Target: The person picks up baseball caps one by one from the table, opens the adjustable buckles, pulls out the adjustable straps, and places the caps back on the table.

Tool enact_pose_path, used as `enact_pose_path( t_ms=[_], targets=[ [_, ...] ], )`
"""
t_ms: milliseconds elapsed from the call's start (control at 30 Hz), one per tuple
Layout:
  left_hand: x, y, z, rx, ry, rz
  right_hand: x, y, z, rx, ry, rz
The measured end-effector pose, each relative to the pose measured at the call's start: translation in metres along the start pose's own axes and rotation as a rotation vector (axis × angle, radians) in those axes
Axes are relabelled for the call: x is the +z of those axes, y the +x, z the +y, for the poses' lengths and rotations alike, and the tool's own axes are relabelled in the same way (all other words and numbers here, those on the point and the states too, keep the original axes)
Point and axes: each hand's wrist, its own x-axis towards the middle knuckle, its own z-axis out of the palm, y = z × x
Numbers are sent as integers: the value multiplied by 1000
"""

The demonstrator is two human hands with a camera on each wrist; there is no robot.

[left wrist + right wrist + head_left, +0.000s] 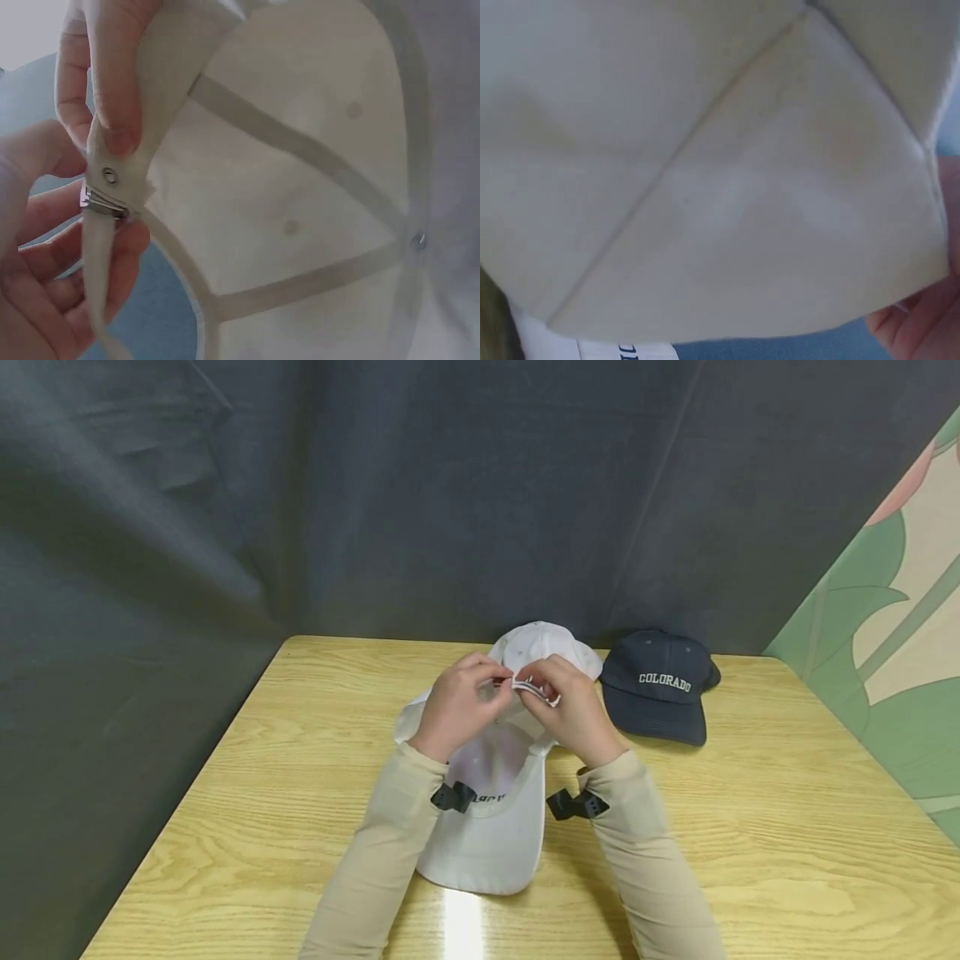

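A white cap (483, 847) is held upside down over the table, its brim toward me and its inside showing. At the cap's back edge my left hand (461, 706) pinches the closure between thumb and fingers. My right hand (568, 708) pinches the thin white strap (534, 692) right beside it. A metal buckle (105, 202) with the strap through it shows between the fingers in the left wrist view, below a small eyelet (110, 176). Cap fabric (735, 217) fills most of the right wrist view, hiding much of the hand at its right edge.
Behind the hands stands another white cap (543, 643). A navy cap (652, 685) lettered COLORADO rests to its right on the wooden table (750, 827). A dark curtain (465, 493) hangs along the back and left, with a patterned panel (892, 610) at right.
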Motion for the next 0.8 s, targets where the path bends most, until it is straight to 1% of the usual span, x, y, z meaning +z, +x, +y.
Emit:
enact_pose_path(
  t_ms=[67,133,267,367,467,533,600,700,800],
  targets=[
    [-1,0,3,20,70,13,1,0,-1,-20,-15,14],
    [-2,-1,5,35,113,23,2,0,-2,-37,-20,23],
    [-1,-1,8,43,140,38,3,0,-3,-63,-24,38],
    [1,-1,8,24,125,31,5,0,-2,-61,-25,40],
    [2,0,4,-29,81,-18,7,0,0,-34,-29,18],
    [1,4,1,-72,48,-69,8,2,2,-15,-31,-6],
    [-1,10,-2,-107,34,-130,8,6,4,8,-32,-39],
    [-6,18,-3,-119,53,-211,8,12,5,26,-41,-95],
    [-10,23,-2,-105,83,-259,7,15,5,19,-81,-143]
  ],
)
